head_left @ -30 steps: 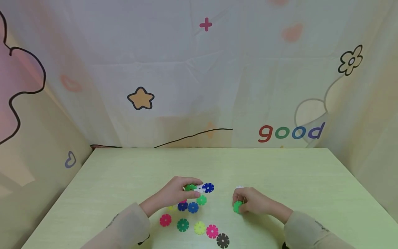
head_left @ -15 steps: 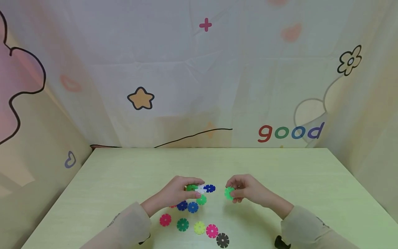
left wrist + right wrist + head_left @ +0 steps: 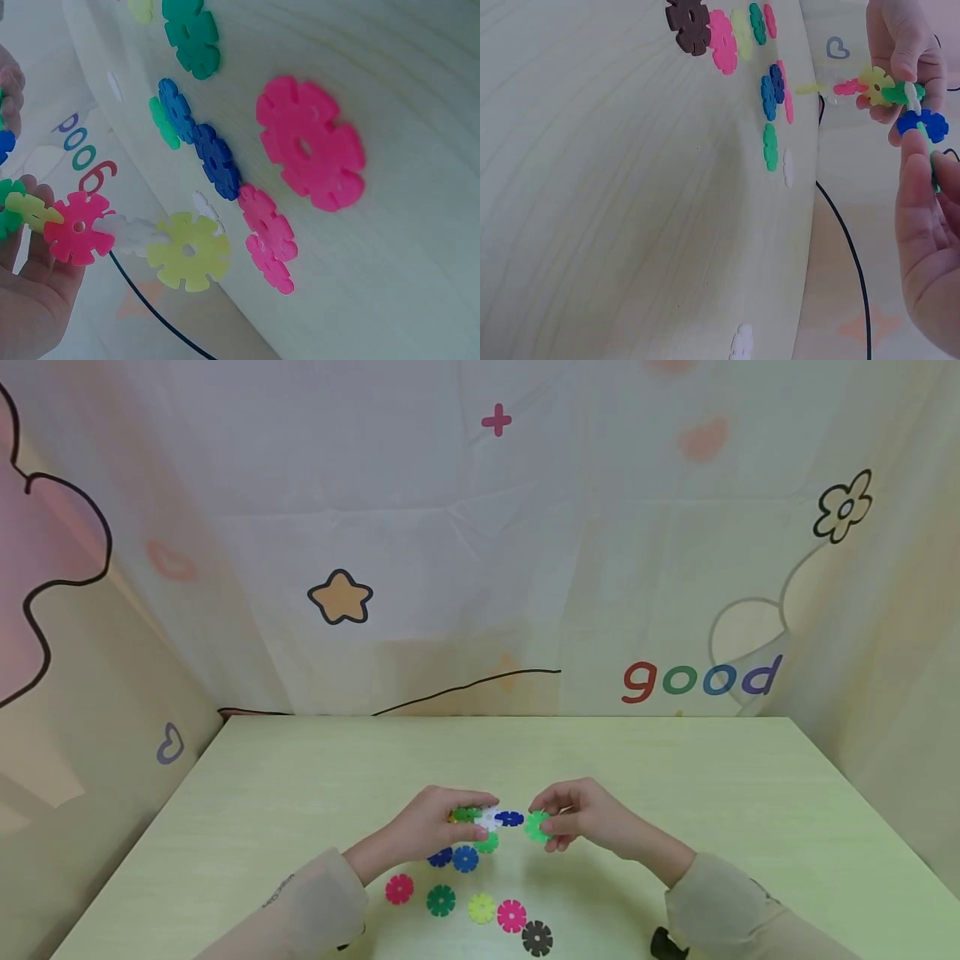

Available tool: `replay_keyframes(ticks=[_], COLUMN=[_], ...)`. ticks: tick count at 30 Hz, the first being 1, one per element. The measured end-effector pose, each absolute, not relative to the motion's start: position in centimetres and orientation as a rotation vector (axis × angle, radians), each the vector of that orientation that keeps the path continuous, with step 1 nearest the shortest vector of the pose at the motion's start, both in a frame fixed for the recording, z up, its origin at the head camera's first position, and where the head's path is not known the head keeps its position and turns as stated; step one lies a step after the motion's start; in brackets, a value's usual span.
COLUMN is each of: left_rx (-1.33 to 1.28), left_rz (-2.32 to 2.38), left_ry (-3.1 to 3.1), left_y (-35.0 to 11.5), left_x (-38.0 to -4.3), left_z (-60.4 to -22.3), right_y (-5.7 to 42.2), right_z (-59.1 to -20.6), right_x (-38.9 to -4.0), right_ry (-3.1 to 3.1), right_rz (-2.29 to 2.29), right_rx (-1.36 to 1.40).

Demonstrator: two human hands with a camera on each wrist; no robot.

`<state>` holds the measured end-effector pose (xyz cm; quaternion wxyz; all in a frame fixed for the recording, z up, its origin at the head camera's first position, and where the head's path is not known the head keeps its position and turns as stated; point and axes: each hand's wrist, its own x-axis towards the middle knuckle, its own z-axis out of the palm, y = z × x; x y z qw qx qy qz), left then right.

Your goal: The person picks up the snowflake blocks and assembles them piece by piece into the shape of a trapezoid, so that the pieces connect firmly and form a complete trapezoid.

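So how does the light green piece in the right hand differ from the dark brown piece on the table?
The green piece is bright; the brown piece is far darker. The right hand holds the green piece up and partly hides it; the brown piece lies flat on the table, uncovered. Both are notched, flower-like discs.

We saw the right hand (image 3: 592, 821) rise and travel toward the left fingers (image 3: 474, 797), bringing the green disc (image 3: 536, 827) just beside the blue disc (image 3: 510, 819); contact we could not confirm. We noted the blue disc, past the left fingers, tilt toward edge-on. The left hand (image 3: 431, 818) and its chain (image 3: 488, 820) edged slightly toward the right fingers (image 3: 561, 823).
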<state>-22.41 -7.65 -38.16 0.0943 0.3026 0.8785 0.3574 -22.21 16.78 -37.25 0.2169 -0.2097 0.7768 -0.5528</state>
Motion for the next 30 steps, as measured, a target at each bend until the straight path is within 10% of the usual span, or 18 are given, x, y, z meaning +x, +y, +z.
replay_keyframes(ticks=[30], left_rx=[1.369], left_rz=[0.613], left_ry=[2.908], left_y=[-7.1], left_x=[-21.1], left_z=[-37.4], right_y=[16.0], right_z=[-37.1], right_x=[-21.7], right_ry=[2.091], right_rz=[-1.626], right_rx=[-0.478])
